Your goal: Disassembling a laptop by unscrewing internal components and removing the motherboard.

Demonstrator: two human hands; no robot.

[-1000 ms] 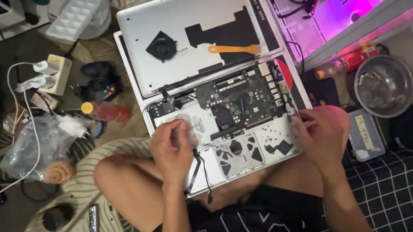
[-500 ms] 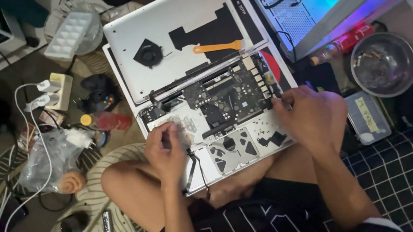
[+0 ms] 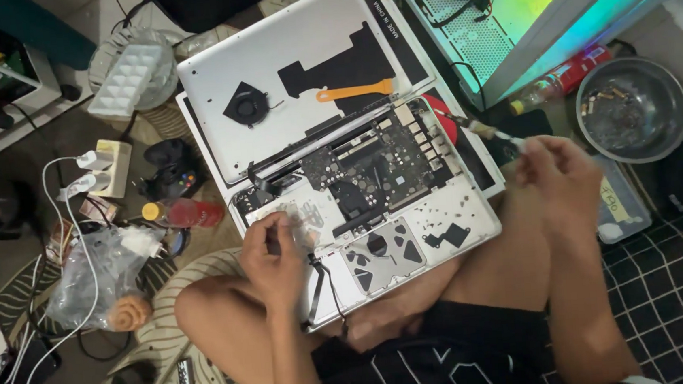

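Note:
An opened silver laptop point(image 3: 474, 224) rests upside down across my crossed legs, its dark circuit board point(image 3: 372, 169) exposed. My left hand point(image 3: 272, 258) presses on the laptop's left inner part, fingers curled over a pale component. My right hand point(image 3: 555, 169) is raised off the laptop's right edge and grips a screwdriver point(image 3: 475, 129) whose tip points toward the board's right side. The removed bottom cover point(image 3: 290, 58) lies behind, carrying a small black fan point(image 3: 247, 107) and an orange pry tool point(image 3: 354, 92).
A metal bowl point(image 3: 634, 108) and a red bottle point(image 3: 564, 81) sit at the right, by a lit computer case point(image 3: 522, 7). At the left lie a power strip point(image 3: 108, 166), a game controller point(image 3: 169, 166), a plastic bag point(image 3: 93, 281) and an ice tray point(image 3: 125, 79).
My right hand has lifted off the laptop's right side and moved outward to the right with the screwdriver. The left hand stays in place. The view shifted slightly.

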